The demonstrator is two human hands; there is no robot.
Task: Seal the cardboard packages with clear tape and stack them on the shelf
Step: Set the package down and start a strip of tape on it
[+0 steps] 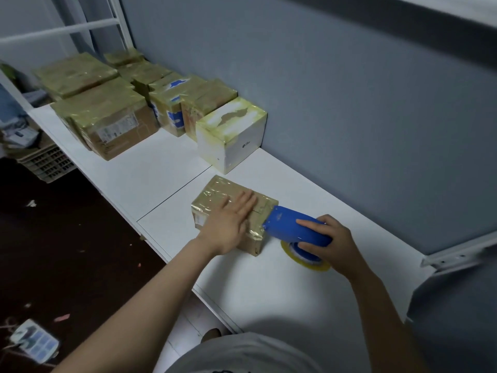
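A small cardboard package (pixel 215 195), wrapped in shiny clear tape, lies on the white shelf (pixel 269 292) in front of me. My left hand (pixel 228 222) rests flat on its top, fingers spread, pressing it down. My right hand (pixel 330 240) grips a blue tape dispenser (pixel 290 227). The dispenser's front edge touches the package's right end. Its yellowish tape roll (pixel 304 258) shows under my right hand, against the shelf.
Several taped packages (pixel 107 114) stand at the shelf's far left, and a white taped box (pixel 234 135) sits against the grey wall (pixel 349 103). A white metal frame (pixel 457 254) juts in at right. Crates and scraps lie on the dark floor at left.
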